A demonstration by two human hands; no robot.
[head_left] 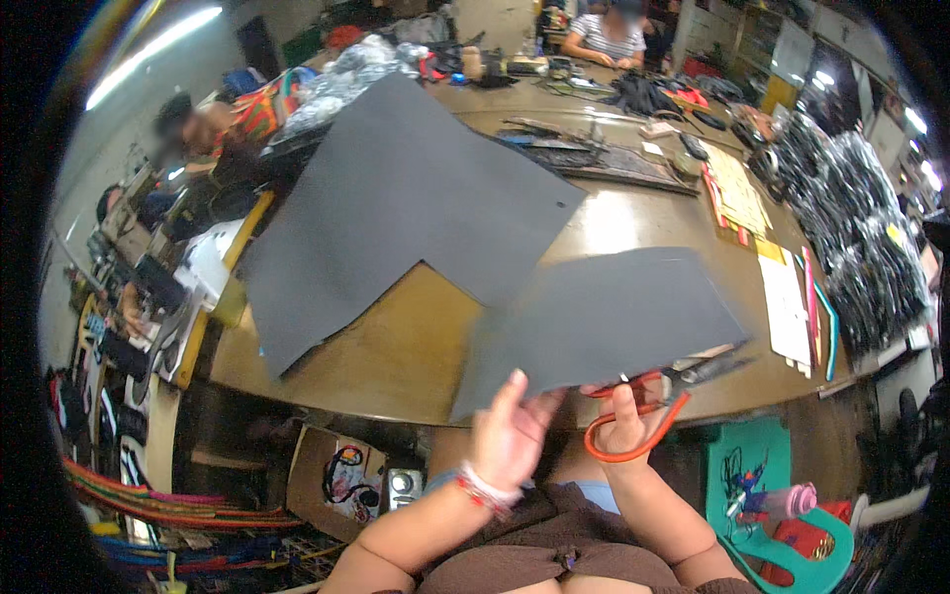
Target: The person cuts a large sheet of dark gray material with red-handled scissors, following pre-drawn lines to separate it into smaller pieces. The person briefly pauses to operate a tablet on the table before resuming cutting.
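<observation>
My right hand is closed round scissors with red-orange handles, their dark blades pointing right along the sheet's near edge. In front of me a smaller dark grey sheet is slightly blurred. My left hand grips its near edge, thumb on top and fingers partly hidden below; a bracelet circles that wrist. The right fingers also meet the sheet's near edge beside the scissors. Farther left, a larger dark grey sheet with an angular notch in its near side lies on the brown table, apart from both hands.
Paper strips and patterns lie at the table's right side. Black plastic-wrapped bundles are piled beyond. A green plastic chair with a pink bottle stands at lower right. Two other people sit at the far and left sides.
</observation>
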